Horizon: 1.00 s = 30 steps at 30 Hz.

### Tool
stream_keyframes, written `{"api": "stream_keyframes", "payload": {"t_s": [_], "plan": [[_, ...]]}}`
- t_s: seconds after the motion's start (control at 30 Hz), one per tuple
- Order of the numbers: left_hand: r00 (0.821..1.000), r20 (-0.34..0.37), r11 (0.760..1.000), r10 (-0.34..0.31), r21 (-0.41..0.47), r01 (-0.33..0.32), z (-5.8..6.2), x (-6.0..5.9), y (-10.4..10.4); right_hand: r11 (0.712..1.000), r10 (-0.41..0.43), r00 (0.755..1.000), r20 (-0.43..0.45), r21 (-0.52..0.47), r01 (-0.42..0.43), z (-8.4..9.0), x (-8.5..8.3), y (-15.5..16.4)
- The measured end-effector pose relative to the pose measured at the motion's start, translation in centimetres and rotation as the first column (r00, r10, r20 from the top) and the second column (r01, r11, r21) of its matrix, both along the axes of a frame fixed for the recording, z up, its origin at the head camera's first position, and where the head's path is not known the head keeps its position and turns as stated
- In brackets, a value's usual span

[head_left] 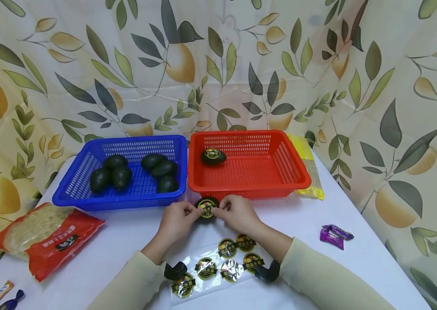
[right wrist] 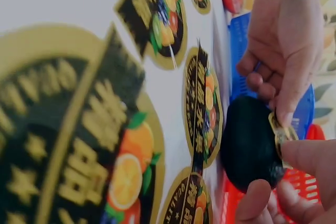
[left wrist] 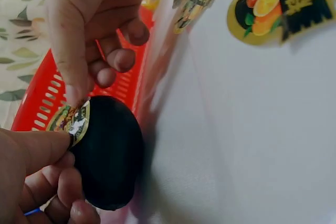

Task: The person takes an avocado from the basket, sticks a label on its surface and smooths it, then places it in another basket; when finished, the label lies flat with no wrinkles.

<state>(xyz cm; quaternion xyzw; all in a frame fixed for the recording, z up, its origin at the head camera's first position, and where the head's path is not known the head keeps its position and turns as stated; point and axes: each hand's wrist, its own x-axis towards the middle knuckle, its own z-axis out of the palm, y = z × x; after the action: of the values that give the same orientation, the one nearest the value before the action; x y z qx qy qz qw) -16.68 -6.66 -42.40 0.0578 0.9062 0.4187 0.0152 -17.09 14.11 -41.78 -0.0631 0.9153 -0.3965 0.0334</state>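
A dark avocado lies on the white table just in front of the two baskets. Against its upper face is a round black-and-gold fruit sticker. My left hand pinches the sticker's left edge between thumb and forefinger. From the other side my right hand pinches the right edge, with its thumb on the label. In the right wrist view the sticker stands at the avocado's side between both thumbs. Nearer me lies a clear sheet of several more stickers, partly under my forearms.
A blue basket holds several avocados; a red basket beside it holds one labelled avocado. A red snack bag lies left, a yellow packet behind right. Purple candies sit right, other wrapped sweets front left.
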Motion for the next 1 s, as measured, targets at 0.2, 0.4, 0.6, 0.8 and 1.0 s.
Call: {"api": "stream_keyframes", "payload": {"t_s": [0.2, 0.4, 0.6, 0.8, 1.0], "plan": [[0.999, -0.053, 1.000, -0.001, 0.003, 0.001, -0.3, 0.4, -0.1, 0.999, 0.034, 0.999, -0.028, -0.018, -0.034, -0.1, 0.4, -0.2], [1.000, -0.013, 0.999, -0.015, 0.028, 0.016, -0.4, 0.7, -0.1, 0.989, 0.013, 0.995, 0.099, -0.145, 0.001, -0.1, 0.4, -0.1], [0.999, 0.047, 0.995, 0.014, 0.100, -0.019, -0.5, 0.5, -0.2, 0.972, 0.026, 0.982, 0.187, -0.236, 0.019, -0.1, 0.3, 0.4], [0.988, 0.151, 0.950, -0.026, 0.310, -0.023, -1.0, 0.5, 0.0, 0.947, 0.034, 0.968, 0.250, -0.317, 0.049, -0.2, 0.3, 0.3], [0.980, 0.199, 0.928, 0.003, 0.366, -0.077, -1.2, 0.6, 0.5, 0.912, 0.063, 0.958, 0.281, -0.407, 0.060, 0.1, 0.5, 0.1]]}}
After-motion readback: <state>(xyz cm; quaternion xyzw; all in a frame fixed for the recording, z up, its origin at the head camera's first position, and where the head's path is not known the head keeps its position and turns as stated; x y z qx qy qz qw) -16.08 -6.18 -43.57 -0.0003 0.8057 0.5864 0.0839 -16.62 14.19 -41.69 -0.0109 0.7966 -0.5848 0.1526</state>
